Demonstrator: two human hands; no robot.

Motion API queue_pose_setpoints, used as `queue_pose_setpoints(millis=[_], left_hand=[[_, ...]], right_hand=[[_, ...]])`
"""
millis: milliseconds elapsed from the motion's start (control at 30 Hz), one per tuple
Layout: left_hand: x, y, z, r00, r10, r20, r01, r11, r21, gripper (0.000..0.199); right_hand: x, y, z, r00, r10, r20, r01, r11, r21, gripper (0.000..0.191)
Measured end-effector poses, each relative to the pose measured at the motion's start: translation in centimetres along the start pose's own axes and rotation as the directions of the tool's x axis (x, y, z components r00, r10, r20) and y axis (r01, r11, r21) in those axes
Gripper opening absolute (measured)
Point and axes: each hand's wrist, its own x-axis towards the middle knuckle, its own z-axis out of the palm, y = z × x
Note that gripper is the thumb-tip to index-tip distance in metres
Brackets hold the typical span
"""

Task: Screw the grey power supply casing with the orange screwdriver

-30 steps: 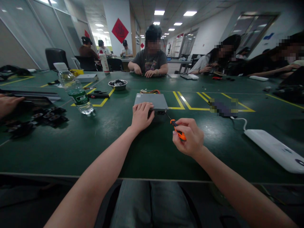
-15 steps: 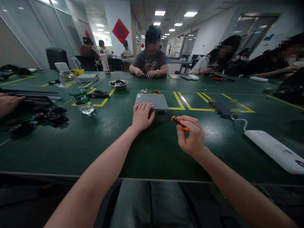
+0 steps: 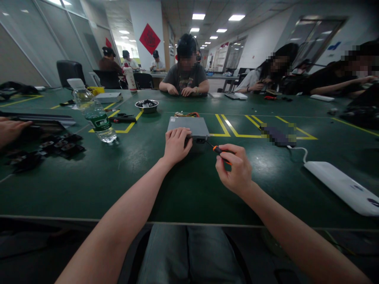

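Note:
A grey metal computer power supply lies on the green table, with coloured wires at its far side and a dark socket on the side facing me. My left hand grips its near left corner, fingers over the top and thumb along the front. Between the thumb and fingers of my right hand is a screwdriver with an orange and black handle. Its thin shaft points at the near right corner of the power supply; whether the tip touches a screw is too small to tell.
A water bottle stands at left, near black parts and another person's hand. Beyond are a metal bowl of small parts and a black tool. At right lie a blurred phone and a white power bank. People sit opposite.
My right hand has shifted slightly left and turned, with the screwdriver handle rolled in its fingers. My left hand and the power supply stay in place.

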Motion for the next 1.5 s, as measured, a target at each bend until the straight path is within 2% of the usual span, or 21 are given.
queue_pose_setpoints(millis=[100, 200, 333, 533, 733, 867, 1000, 1200, 1367, 1500], left_hand=[[-0.02, -0.01, 0.08, 1.0, 0.0, -0.005, 0.0, 1.0, 0.006, 0.016], [-0.03, -0.03, 0.15, 1.0, 0.0, -0.007, 0.0, 1.0, 0.004, 0.016], [-0.01, -0.06, 0.19, 1.0, 0.002, -0.011, -0.002, 1.0, 0.001, 0.015], [-0.03, -0.07, 0.17, 1.0, 0.006, -0.016, -0.006, 1.0, -0.003, 0.016], [-0.01, -0.09, 0.16, 1.0, -0.008, 0.001, 0.008, 1.0, -0.002, 0.016], [0.01, -0.05, 0.08, 1.0, -0.005, 0.003, 0.005, 1.0, -0.003, 0.017], [0.01, -0.01, 0.05, 1.0, -0.014, 0.011, 0.014, 1.0, -0.005, 0.018], [0.01, -0.08, 0.2, 1.0, -0.016, 0.017, 0.016, 1.0, -0.009, 0.019], [0.0, -0.1, 0.25, 1.0, -0.014, 0.006, 0.014, 1.0, -0.005, 0.02], [-0.01, -0.07, 0.2, 1.0, -0.01, 0.008, 0.01, 1.0, -0.002, 0.02]], right_hand=[[-0.18, 0.15, -0.05, 1.0, -0.003, 0.024, 0.003, 0.999, -0.039, 0.029], [-0.27, 0.24, 0.0, 1.0, -0.012, 0.002, 0.012, 1.0, -0.002, 0.035], [-0.13, 0.22, 0.13, 0.998, 0.063, -0.008, -0.062, 0.996, 0.063, 0.036], [0.03, 0.24, -0.12, 0.999, -0.036, -0.006, 0.036, 0.999, -0.007, 0.037], [0.03, 0.33, 0.09, 0.998, 0.053, -0.032, -0.051, 0.997, 0.06, 0.039], [-0.1, 0.36, 0.2, 1.0, 0.016, 0.007, -0.016, 0.998, 0.056, 0.035], [-0.2, 0.44, 0.2, 0.999, 0.044, -0.026, -0.042, 0.995, 0.088, 0.041], [-0.19, 0.42, 0.13, 0.999, 0.035, 0.002, -0.035, 0.998, 0.051, 0.034], [0.0, 0.32, 0.1, 0.997, 0.053, -0.047, -0.049, 0.995, 0.091, 0.041], [-0.11, 0.42, 0.04, 0.999, 0.038, -0.017, -0.037, 0.997, 0.062, 0.037]])
